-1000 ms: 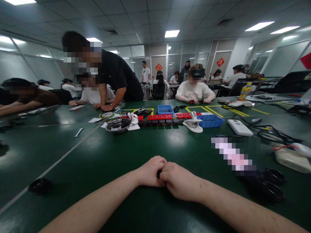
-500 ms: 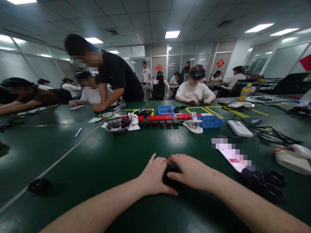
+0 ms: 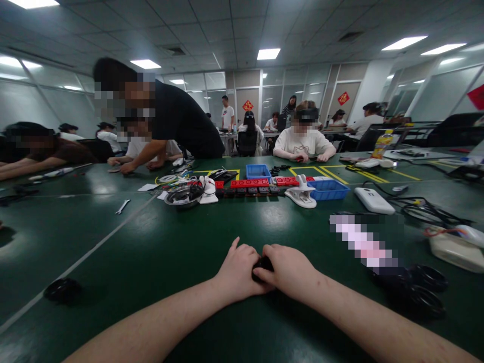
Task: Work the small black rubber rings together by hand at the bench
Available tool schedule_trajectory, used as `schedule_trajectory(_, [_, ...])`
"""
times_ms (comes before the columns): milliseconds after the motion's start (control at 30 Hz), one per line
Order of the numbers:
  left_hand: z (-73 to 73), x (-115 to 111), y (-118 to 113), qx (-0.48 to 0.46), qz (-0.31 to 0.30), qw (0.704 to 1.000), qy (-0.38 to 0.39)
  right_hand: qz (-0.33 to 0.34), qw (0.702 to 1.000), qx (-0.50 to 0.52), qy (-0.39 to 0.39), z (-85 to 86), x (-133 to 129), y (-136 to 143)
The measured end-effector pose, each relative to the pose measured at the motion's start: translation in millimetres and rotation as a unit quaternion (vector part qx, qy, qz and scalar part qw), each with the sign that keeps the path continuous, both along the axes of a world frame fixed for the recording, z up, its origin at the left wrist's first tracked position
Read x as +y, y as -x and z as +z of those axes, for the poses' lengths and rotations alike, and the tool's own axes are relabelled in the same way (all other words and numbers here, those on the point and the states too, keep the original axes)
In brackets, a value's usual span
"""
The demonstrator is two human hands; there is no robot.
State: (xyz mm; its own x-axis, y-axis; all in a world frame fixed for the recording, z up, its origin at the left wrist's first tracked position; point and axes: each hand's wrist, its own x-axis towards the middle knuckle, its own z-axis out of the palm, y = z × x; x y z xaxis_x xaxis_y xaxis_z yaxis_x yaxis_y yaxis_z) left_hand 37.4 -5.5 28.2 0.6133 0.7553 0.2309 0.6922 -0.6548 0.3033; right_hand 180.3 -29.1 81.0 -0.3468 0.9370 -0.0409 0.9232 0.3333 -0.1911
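Left hand (image 3: 242,269) and right hand (image 3: 289,268): fingers curled round a small black part (image 3: 266,263), maybe two-handed to keep it steady | black part: between them, over the green table (image 3: 181,242) | black rings (image 3: 430,291): right, near the phone (image 3: 363,244) | blue bins (image 3: 329,193): farther, likely for small bits

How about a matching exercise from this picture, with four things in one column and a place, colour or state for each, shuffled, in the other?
Things
1. wrench
2. small black object
3. bottle
4. metal dish

Places, colours, states
A. mostly yellow
B. heaped with cables
C. left of the pale line
D. between the left hand and the right hand

Right pairs: 1-C, 2-D, 3-A, 4-B
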Motion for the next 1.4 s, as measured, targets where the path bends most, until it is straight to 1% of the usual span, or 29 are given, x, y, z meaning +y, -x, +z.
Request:
schedule_trajectory(200, [-0.4, 1.6, 1.1, 0.006, -0.011, 1.0, -0.001, -0.009, 1.0, -0.002, -0.016, -4.1, 1.9, -1.1])
schedule_trajectory(300, [-3.0, 3.4, 2.1, 0.006, -0.024, 1.0, -0.002, 0.012, 1.0, 0.019, -0.019, -5.4, 3.0, -2.3])
schedule_trajectory(400, [-4.5, 7.9, 4.8, 0.0, -0.045, 0.999, -0.001, 0.063, 0.997, 0.039, -0.012, -2.6, 3.7, -4.9])
schedule_trajectory(500, [-1.8, 14.8, 9.3, 0.008, -0.1, 0.995, 0.018, 0.125, 0.99, 0.061, 0.002, 3.8, 3.3, -7.9])
schedule_trajectory(600, [3.8, 20.9, 13.9, 0.017, -0.169, 0.984, 0.057, 0.206, 0.974, 0.095, 0.007, 7.7, 0.7, -8.6])
schedule_trajectory(667, [7.1, 23.2, 15.9, 0.02, -0.19, 0.978, 0.079, 0.256, 0.96, 0.115, 0.009, 5.5, -1.5, -6.6])
schedule_trajectory(700, [8.2, 23.9, 16.7, 0.023, -0.189, 0.978, 0.088, 0.277, 0.953, 0.125, 0.011, 2.7, -2.5, -4.9])
schedule_trajectory(767, [9.3, 24.6, 18.0, 0.028, -0.168, 0.979, 0.11, 0.31, 0.94, 0.141, 0.011, -4.9, -3.4, -1.1])
schedule_trajectory(867, [9.4, 25.0, 19.8, 0.026, -0.137, 0.979, 0.149, 0.327, 0.933, 0.15, -0.013, -15.0, -3.0, 3.2])
schedule_trajectory(933, [9.3, 24.9, 20.7, 0.019, -0.141, 0.977, 0.162, 0.337, 0.929, 0.148, -0.024, -16.3, -2.4, 3.7])
schedule_trajectory(1000, [9.3, 24.4, 20.9, 0.012, -0.148, 0.976, 0.156, 0.347, 0.925, 0.153, -0.026, -12.1, -2.6, 2.2])
schedule_trajectory(1100, [9.6, 23.2, 19.8, 0.009, -0.165, 0.978, 0.126, 0.329, 0.929, 0.165, -0.024, 1.0, -4.4, -2.0])
schedule_trajectory(1167, [9.8, 22.5, 19.0, 0.011, -0.173, 0.979, 0.106, 0.286, 0.944, 0.162, -0.022, 10.1, -6.0, -5.0])
schedule_trajectory(1233, [9.8, 21.7, 18.6, 0.012, -0.168, 0.981, 0.093, 0.223, 0.963, 0.152, -0.024, 16.5, -7.2, -7.5])
schedule_trajectory(1300, [9.2, 20.6, 18.1, 0.012, -0.158, 0.984, 0.08, 0.168, 0.975, 0.143, -0.025, 18.8, -7.9, -8.8])
schedule_trajectory(1400, [6.8, 18.1, 16.6, 0.012, -0.158, 0.985, 0.068, 0.131, 0.983, 0.127, -0.013, 15.8, -7.8, -7.8])
